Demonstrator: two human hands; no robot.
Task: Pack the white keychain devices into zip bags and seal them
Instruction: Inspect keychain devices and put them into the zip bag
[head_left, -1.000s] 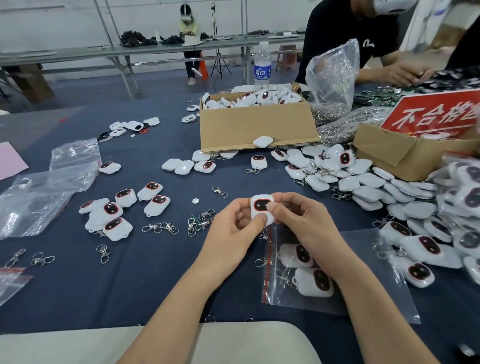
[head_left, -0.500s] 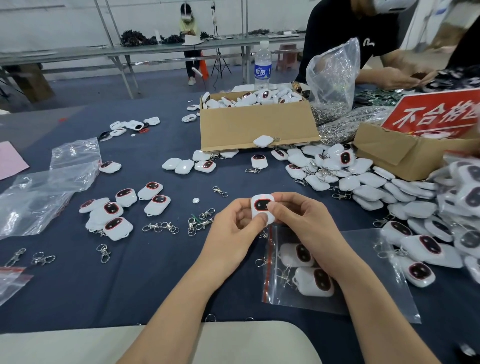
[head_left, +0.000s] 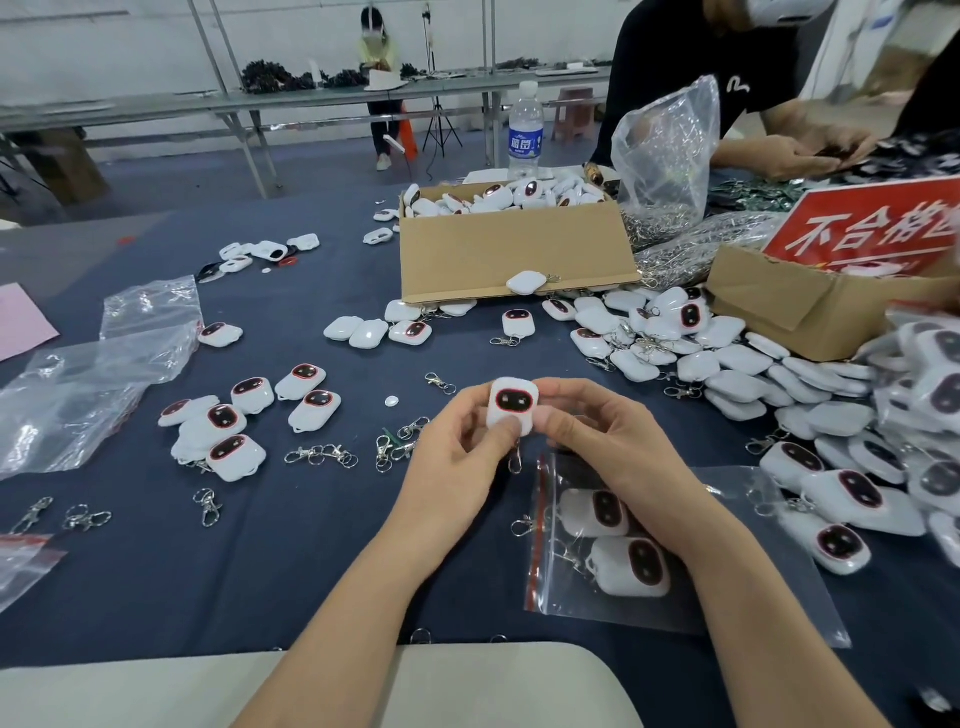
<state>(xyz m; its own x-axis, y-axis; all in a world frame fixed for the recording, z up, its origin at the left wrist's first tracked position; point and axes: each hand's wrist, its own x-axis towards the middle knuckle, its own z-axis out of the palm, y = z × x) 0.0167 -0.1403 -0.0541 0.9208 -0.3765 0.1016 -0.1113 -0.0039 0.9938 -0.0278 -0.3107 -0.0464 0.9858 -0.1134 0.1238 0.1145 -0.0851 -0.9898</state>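
Glossy white plastic keychain device (head_left: 513, 411) with dark shiny face; clear crinkled plastic zip bag (head_left: 670, 551); shiny metal clasps (head_left: 322, 455); matt navy cloth worktop (head_left: 270, 561); matt brown cardboard box (head_left: 511, 249).

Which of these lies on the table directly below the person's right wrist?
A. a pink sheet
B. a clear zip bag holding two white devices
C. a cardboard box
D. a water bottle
B: the zip bag lies beneath the right hand, two white devices showing inside, while it and the left hand pinch a third device.
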